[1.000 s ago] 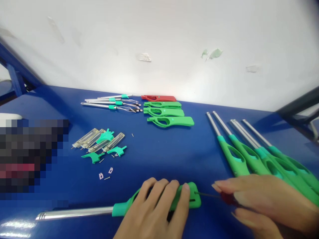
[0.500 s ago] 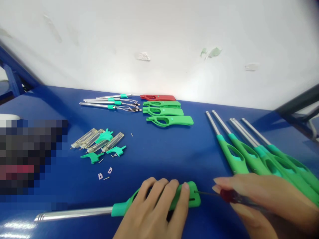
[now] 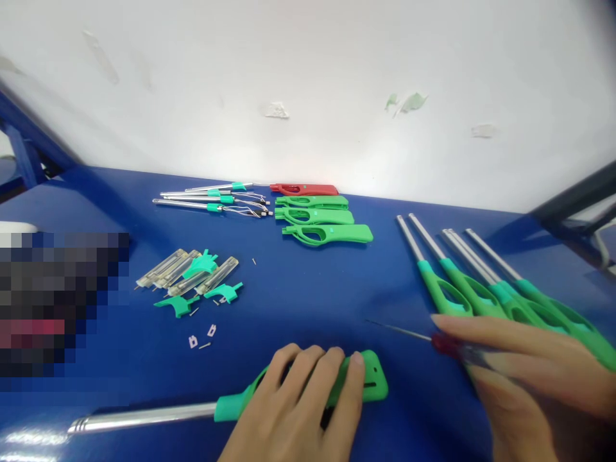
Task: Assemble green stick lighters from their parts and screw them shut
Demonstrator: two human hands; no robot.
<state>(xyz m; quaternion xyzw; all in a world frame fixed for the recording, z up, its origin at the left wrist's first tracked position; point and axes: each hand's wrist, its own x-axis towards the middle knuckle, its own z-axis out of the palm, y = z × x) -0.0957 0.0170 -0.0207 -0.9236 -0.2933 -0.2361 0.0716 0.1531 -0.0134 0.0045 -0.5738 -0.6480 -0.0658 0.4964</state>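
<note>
Under my left hand (image 3: pixel 301 407) lies a green gas lighter (image 3: pixel 378 378) with a long metal tube (image 3: pixel 144 418) pointing left. My fingers curl over its handle and hide most of it. The handle's end shows a small hole and a slot. My right hand (image 3: pixel 534 378) pinches a screwdriver (image 3: pixel 445 344) with a dark red handle. Its thin shaft points left, and the tip is above and apart from the lighter's end. Just beyond that hand lie several assembled green lighters (image 3: pixel 445 292) with their tubes pointing away.
Green handle shells (image 3: pixel 332 234) and a red shell (image 3: pixel 308 189) line the back. Metal tubes with wires (image 3: pixel 192 204) lie left of them. Clear fuel tanks (image 3: pixel 219 276), green triggers (image 3: pixel 178 305), screws (image 3: pixel 205 345) and small pale parts (image 3: pixel 193 341) lie at left. A wall (image 3: pixel 337 64) stands behind.
The screwdriver tip has left the hole at the lighter's end and moved up, with my right hand shifting slightly up and right. My left hand and the lighter stay in place.
</note>
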